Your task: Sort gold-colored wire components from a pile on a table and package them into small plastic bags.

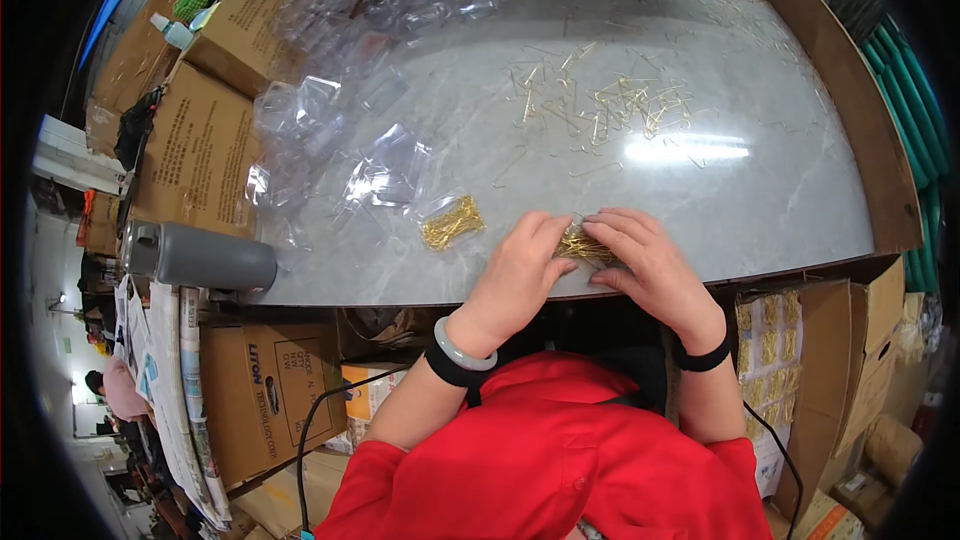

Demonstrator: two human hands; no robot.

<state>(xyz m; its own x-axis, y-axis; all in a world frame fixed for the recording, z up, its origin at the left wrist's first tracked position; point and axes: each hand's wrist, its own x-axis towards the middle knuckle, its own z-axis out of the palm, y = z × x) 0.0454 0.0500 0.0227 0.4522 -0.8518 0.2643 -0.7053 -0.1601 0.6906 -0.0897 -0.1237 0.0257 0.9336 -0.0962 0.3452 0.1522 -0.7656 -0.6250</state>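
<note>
Near the front edge of the grey table [780,210], a bundle of gold wire hooks [584,244] lies between my two hands. My left hand [522,262] closes on its left end, fingers and thumb curved around it. From the other side my right hand [645,262] grips the right end with bent fingers, hiding part of the wires. Just left of my left hand sits a clear plastic box [428,208] with a heap of gold hooks [455,224] in it. Beyond my hands, loose gold hooks [640,105] are scattered over the tabletop.
Clear plastic boxes [390,165] pile up along the table's left side. A grey bottle [215,258] lies at the left front, beside cardboard boxes [195,150]. A wooden rim [850,70] borders the right side. Below right, an open carton [815,360] holds packed gold pieces.
</note>
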